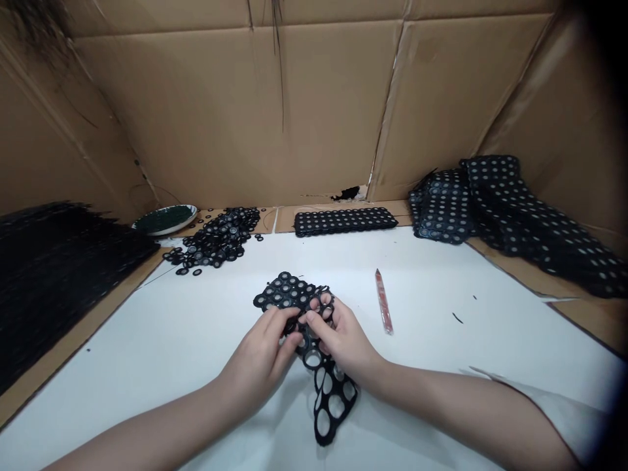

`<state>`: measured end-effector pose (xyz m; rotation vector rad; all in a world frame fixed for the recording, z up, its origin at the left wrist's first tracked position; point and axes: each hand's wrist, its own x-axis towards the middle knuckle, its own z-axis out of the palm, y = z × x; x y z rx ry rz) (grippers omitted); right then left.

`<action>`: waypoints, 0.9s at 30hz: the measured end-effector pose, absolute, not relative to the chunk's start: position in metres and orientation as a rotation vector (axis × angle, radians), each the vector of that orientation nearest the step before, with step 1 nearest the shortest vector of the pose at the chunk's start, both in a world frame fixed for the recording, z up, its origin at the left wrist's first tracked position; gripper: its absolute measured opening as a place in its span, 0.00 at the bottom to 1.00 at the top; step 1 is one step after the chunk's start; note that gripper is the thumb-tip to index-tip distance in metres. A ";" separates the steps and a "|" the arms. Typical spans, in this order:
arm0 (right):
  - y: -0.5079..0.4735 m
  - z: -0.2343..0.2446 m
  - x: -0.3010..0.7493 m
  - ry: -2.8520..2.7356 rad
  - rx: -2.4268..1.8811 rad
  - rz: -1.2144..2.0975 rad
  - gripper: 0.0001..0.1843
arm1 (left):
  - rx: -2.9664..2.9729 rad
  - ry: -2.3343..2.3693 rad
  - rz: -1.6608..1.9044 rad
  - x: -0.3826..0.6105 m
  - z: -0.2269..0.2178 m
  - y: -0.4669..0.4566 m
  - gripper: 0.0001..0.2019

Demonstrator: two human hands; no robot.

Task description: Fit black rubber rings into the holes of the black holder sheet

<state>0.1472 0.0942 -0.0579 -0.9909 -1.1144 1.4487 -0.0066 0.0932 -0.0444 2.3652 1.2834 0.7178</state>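
Note:
A piece of black mesh made of joined rings [336, 405] hangs and lies between my hands at the middle of the white table. My left hand [267, 347] grips it from the left, thumb and fingers pinched together on it. From the right, my right hand [343, 333] pinches the same mesh, its thumb close to the left fingertips. The far part lies flat on the table, while the near part dangles toward me. Whether a loose ring sits between the fingertips is hidden.
Loose black rings [220, 239] are heaped at the back left beside a dish with dark green contents [164, 219]. Black strands [63, 275] lie far left. A folded ringed strip [346, 221] and dotted black mesh [530, 229] lie behind. A red pencil-like stick [384, 302] lies right.

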 end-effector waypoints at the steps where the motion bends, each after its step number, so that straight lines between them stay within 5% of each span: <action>1: 0.094 -0.058 0.148 -1.122 -0.986 1.453 0.12 | 2.315 1.292 0.722 -0.006 -0.043 0.093 0.12; 7: 0.091 -0.054 0.147 -1.275 -0.919 1.448 0.14 | 1.996 1.383 0.822 -0.007 -0.029 0.096 0.12; 17: 0.095 -0.060 0.146 -1.115 -1.078 1.360 0.14 | 1.569 1.508 1.485 -0.027 -0.018 0.120 0.12; 22: 0.096 -0.058 0.147 -1.087 -1.017 1.381 0.15 | 2.263 1.461 1.042 -0.014 -0.028 0.103 0.10; 27: 0.093 -0.057 0.146 -1.077 -0.992 1.415 0.15 | 2.299 1.344 0.809 -0.002 -0.043 0.093 0.13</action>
